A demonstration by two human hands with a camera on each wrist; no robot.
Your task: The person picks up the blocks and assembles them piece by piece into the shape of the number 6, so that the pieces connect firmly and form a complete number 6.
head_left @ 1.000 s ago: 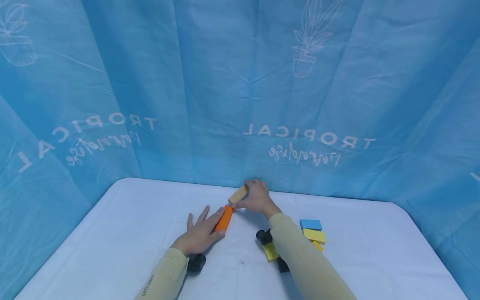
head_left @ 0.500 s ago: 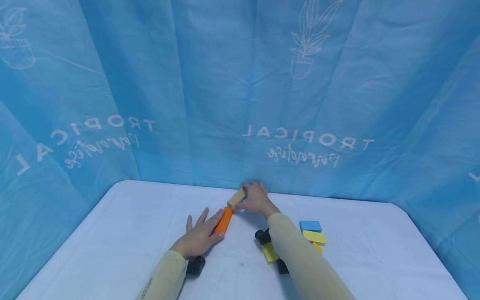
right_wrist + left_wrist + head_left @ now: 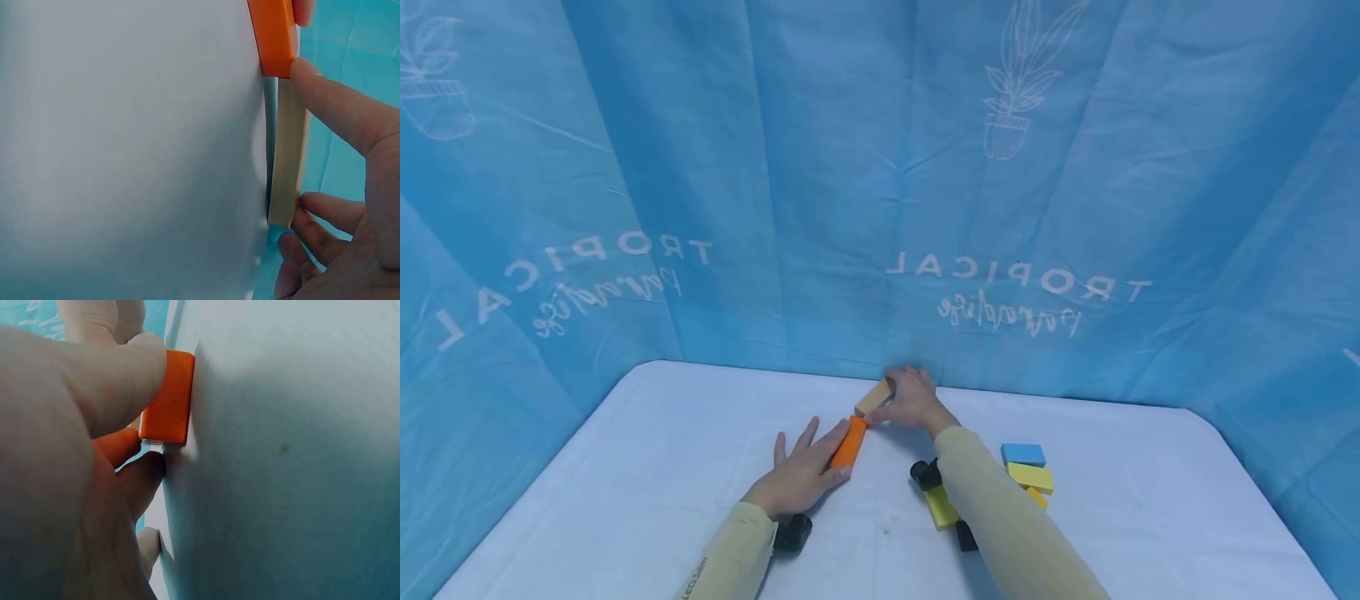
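An orange block (image 3: 848, 442) lies on the white cloth, its far end meeting a light wooden block (image 3: 875, 398) that angles away to the right. My left hand (image 3: 797, 479) holds the orange block, with the thumb at its near end and other fingers spread to the left. In the left wrist view the thumb covers part of the orange block (image 3: 172, 400). My right hand (image 3: 912, 400) grips the wooden block lengthwise: the right wrist view has the thumb at the joint with the orange block and fingertips at the wooden block's (image 3: 289, 156) other end.
Right of the right forearm lie a blue block (image 3: 1022, 454), a yellow block (image 3: 1030, 477) and a smaller orange-yellow piece (image 3: 1037, 497). An olive-yellow block (image 3: 941, 507) sits beside that sleeve. Black wrist devices (image 3: 793, 533) show at both wrists. A blue curtain (image 3: 820, 208) hangs behind the table.
The wooden block's near end has come slightly closer to the orange block's far end. Both hands keep their holds and have barely moved.
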